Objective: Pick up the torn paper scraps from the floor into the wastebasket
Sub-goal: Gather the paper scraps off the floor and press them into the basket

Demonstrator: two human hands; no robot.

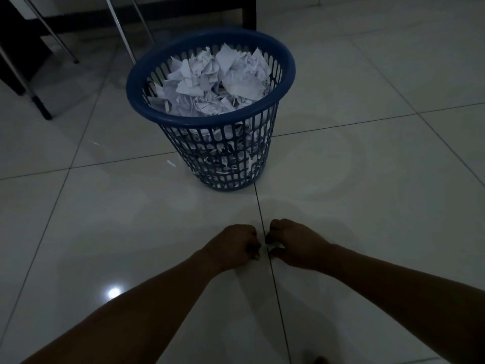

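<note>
A blue slatted wastebasket stands on the tiled floor, heaped with crumpled white paper. One small white paper scrap lies on the floor just left of the basket's base. My left hand and my right hand hover close together low over the floor in front of the basket, on either side of a tile joint. Both have curled fingers. The dim light hides whether either holds a scrap.
Dark furniture legs and thin metal legs stand behind and to the left of the basket. A black-footed leg sits at the left. Pale glossy tiles spread around, with a light reflection.
</note>
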